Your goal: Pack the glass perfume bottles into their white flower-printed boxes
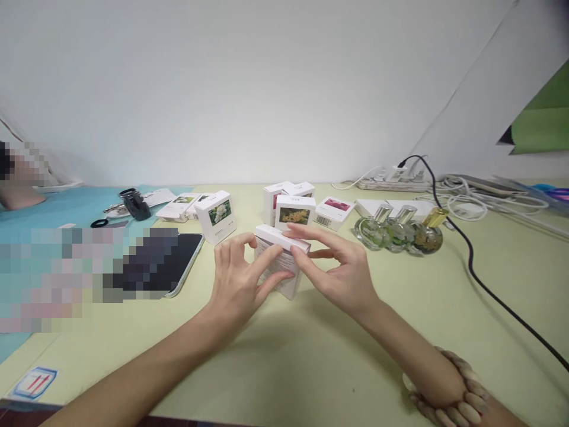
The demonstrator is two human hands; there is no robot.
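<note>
A small white box stands on the pale yellow table in the middle of the view. My left hand grips its left side, thumb and forefinger against the box's face. My right hand holds the right side, with the forefinger laid along the top edge. Behind it stand more small white boxes with flower pictures: one with a white flower, one with yellow blossoms and one with a pink label. Three round glass bottles sit to the right.
A phone lies to the left. A black cable runs across the right of the table from a power strip by the wall. Black clips lie on a teal sheet at the far left. A beaded bracelet is on my right wrist.
</note>
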